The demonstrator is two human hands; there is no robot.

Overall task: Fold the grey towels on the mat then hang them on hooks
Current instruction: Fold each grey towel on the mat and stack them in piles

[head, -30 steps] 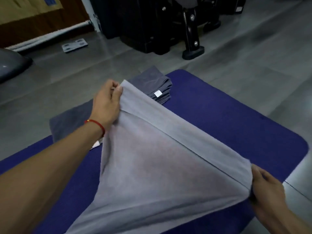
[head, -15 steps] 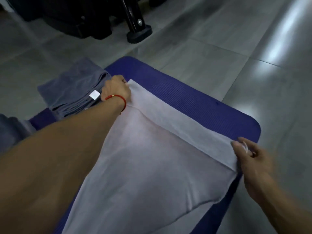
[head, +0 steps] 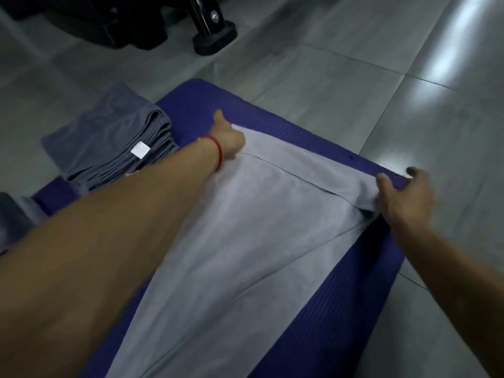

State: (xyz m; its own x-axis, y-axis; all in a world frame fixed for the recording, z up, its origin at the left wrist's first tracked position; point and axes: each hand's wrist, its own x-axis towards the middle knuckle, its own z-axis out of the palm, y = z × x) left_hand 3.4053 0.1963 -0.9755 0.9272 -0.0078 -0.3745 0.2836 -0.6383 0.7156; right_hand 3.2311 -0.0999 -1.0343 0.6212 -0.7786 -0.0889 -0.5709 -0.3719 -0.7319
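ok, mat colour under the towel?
Dark blue-purple mat, ribbed texture; the head view shows it, under the light grey towel.

You have grey floor tiles (head: 341,77) all around, with a bright glare patch at the far right. At the top stands black equipment (head: 90,25) with a bolted black foot (head: 214,40).

Both forearms are bare, with no sleeves showing. A thin red cord bracelet (head: 218,152) circles the left wrist, just behind the left hand (head: 226,137). The right hand (head: 406,197) wears nothing.
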